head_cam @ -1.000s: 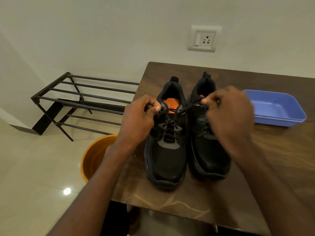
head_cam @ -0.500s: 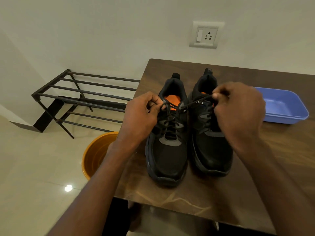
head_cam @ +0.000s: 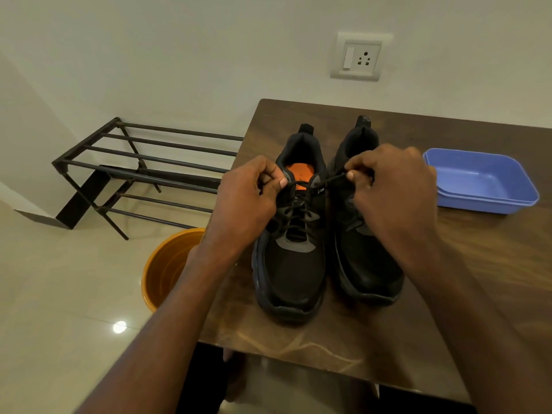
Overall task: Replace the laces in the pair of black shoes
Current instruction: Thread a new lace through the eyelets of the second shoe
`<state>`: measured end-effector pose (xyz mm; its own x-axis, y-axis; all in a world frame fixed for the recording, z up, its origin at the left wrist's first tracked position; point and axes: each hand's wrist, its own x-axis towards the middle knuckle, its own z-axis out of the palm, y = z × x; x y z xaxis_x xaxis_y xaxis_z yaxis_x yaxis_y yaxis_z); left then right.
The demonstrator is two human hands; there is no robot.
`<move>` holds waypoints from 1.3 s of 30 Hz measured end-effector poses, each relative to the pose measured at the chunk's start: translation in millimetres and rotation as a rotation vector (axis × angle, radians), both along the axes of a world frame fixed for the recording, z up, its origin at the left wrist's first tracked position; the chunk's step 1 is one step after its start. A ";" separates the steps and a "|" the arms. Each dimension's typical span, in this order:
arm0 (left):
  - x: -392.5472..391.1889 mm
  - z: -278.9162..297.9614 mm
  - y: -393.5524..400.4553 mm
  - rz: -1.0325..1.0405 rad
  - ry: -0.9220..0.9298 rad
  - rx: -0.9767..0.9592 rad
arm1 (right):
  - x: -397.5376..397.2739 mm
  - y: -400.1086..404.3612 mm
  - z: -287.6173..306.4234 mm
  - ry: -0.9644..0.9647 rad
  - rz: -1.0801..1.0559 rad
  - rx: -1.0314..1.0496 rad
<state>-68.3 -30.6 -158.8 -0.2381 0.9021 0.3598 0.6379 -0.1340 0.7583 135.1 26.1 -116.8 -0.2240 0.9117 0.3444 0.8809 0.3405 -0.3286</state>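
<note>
Two black shoes [head_cam: 325, 234] stand side by side on the table [head_cam: 298, 342] left of two stacked blue trays [head_cam: 484, 186], and over the left shoe's [head_cam: 291, 258] tongue the left hand [head_cam: 248, 198] and right hand [head_cam: 394, 186] each pinch an end of its black lace [head_cam: 316, 183].

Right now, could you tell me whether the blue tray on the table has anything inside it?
No, the blue tray shows only its bare blue floor, with nothing lying in it.
</note>
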 end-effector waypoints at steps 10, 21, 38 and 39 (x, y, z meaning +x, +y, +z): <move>-1.3 -1.2 -0.5 0.022 0.043 0.005 | -14.1 -11.7 -0.8 -0.071 0.054 -0.064; -4.8 14.4 -6.3 0.020 -0.058 -0.084 | -25.4 -29.5 10.4 0.258 0.230 -0.378; 3.1 51.8 -24.7 -0.025 -0.600 -0.395 | -58.0 -53.9 -8.6 0.471 0.251 -0.277; 2.5 53.3 -26.2 -0.048 -0.613 -0.423 | -59.6 -54.2 -9.1 0.483 0.219 -0.266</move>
